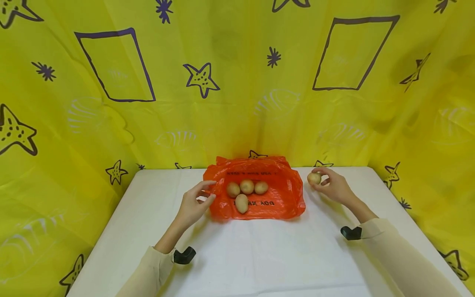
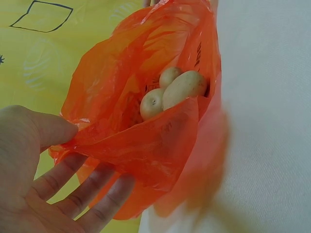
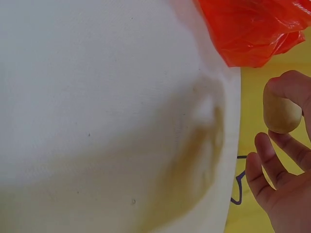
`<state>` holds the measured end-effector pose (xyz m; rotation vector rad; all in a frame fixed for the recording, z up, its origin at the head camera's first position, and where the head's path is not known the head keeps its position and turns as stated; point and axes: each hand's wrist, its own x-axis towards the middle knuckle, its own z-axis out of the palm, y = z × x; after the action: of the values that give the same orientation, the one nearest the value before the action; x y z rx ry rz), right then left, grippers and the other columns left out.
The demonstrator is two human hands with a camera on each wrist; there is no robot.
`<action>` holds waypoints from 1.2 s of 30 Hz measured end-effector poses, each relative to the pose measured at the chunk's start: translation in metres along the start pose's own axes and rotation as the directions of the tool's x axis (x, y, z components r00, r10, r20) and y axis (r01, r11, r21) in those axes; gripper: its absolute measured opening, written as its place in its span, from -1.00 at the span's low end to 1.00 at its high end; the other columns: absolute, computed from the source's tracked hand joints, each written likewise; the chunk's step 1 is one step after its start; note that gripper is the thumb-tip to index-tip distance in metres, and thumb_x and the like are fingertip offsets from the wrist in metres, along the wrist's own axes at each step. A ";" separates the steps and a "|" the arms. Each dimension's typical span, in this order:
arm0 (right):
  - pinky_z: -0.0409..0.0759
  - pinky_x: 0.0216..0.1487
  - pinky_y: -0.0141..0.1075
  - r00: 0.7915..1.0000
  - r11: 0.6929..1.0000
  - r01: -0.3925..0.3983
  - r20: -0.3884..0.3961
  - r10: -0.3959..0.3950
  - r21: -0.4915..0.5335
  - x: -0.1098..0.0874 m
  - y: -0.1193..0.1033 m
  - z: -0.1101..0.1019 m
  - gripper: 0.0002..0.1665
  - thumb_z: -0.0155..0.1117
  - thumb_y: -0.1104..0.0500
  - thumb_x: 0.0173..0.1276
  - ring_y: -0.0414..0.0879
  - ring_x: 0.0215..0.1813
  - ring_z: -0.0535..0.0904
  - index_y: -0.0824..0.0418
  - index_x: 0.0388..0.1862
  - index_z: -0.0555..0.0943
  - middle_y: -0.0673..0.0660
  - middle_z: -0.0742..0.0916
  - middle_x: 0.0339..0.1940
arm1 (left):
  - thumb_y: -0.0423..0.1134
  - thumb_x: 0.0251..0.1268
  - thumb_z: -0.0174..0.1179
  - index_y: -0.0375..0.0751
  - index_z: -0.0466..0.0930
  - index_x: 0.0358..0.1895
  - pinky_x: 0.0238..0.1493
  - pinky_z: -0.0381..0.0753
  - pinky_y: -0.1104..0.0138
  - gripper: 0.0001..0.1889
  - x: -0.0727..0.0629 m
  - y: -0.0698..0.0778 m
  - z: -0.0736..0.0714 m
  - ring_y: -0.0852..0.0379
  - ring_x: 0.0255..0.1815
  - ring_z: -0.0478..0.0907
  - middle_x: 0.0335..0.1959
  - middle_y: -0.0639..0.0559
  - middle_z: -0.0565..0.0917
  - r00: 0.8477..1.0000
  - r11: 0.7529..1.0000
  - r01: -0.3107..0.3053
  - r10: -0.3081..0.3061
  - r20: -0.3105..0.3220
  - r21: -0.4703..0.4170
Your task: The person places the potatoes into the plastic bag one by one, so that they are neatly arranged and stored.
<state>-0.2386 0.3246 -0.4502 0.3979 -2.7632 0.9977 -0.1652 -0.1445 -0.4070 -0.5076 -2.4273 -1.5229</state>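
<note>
A red plastic bag lies spread with its mouth open at the far middle of the table, and several potatoes rest in it. My left hand pinches the bag's left edge between thumb and fingers; the left wrist view shows the red film drawn up there in front of the potatoes. To the right of the bag, my right hand holds one potato between thumb and fingertips. In the right wrist view this potato is apart from the bag.
A white-covered table lies under both hands. Yellow curtains with drawn stars and fish hang close behind its far edge and along both sides. A dark band piece sits at the left cuff, and another at the right cuff.
</note>
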 end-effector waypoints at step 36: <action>0.64 -0.29 -0.42 0.996 0.996 0.080 -0.029 -0.079 0.028 -0.027 -0.043 -0.018 -0.45 0.57 0.20 0.24 -0.06 -0.22 0.64 0.10 0.20 0.60 0.13 0.71 0.00 | -0.56 0.30 0.28 -0.42 0.61 0.15 -0.28 0.71 0.21 -0.65 0.002 -0.011 0.003 -0.29 -0.20 0.66 -0.15 -0.33 0.68 1.000 1.000 -0.003 0.002 0.008 0.012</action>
<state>-0.1981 0.3095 -0.4170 0.4901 -2.6885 1.0176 -0.1715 -0.1460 -0.4160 -0.5149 -2.4389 -1.5076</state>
